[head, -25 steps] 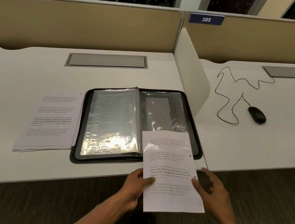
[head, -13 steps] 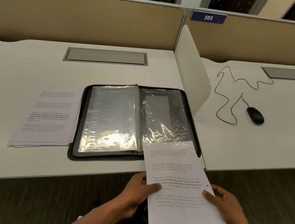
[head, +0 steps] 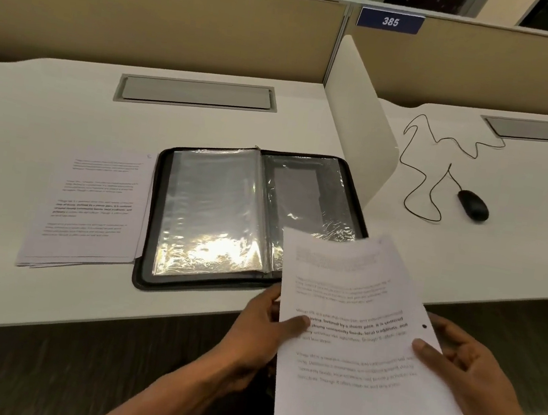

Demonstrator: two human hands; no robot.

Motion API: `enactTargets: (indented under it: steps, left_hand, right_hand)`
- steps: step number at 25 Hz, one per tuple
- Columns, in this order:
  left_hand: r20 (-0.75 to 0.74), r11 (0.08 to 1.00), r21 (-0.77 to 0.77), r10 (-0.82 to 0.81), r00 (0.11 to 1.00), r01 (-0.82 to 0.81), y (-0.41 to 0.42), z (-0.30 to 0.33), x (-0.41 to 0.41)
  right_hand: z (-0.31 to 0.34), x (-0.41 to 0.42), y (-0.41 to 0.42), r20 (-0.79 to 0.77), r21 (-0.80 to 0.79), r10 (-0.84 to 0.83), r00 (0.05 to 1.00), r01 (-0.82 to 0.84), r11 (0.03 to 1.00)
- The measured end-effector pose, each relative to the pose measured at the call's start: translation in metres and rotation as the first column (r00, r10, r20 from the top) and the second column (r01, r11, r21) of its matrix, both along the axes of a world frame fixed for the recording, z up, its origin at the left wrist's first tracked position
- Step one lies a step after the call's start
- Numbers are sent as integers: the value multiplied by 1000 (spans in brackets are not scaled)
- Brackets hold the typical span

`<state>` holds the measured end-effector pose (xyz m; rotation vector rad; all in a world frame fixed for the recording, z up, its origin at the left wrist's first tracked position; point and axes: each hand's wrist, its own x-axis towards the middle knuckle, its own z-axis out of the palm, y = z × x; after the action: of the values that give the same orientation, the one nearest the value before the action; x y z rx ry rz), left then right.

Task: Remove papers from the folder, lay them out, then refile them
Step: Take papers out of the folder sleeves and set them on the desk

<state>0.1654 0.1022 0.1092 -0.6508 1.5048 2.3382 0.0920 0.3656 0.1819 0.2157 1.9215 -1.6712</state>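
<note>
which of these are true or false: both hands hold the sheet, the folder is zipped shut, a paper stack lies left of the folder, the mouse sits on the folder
1. Both hands hold the sheet: true; the left hand and right hand each grip a side.
2. The folder is zipped shut: false; it lies open, plastic sleeves showing.
3. A paper stack lies left of the folder: true.
4. The mouse sits on the folder: false; it rests on the neighbouring desk, past the divider.
</note>
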Motion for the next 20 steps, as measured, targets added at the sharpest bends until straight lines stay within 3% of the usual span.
enactTargets:
  steps: [5,10,15,20]
  left_hand:
    - [-119,970,-155,168,979,-185,-48,7,-6]
    - [-163,898,-339,238,957,-281,-108,-2,7]
    - [-200,753,-515,359,912,-409,-178,-12,34]
    - [-228,644,-555,490,841,-526,-260,-24,54]
  right_hand:
    - [-15,-7,-54,-74,-86,-57,996,51,995]
    - [-37,-14,-126,-181,-68,-66,981,55,996]
    - [-53,-23,-207,-199,-24,62,978,-68,997]
    - [-82,-33,-309,-205,-47,175,963,-188,981]
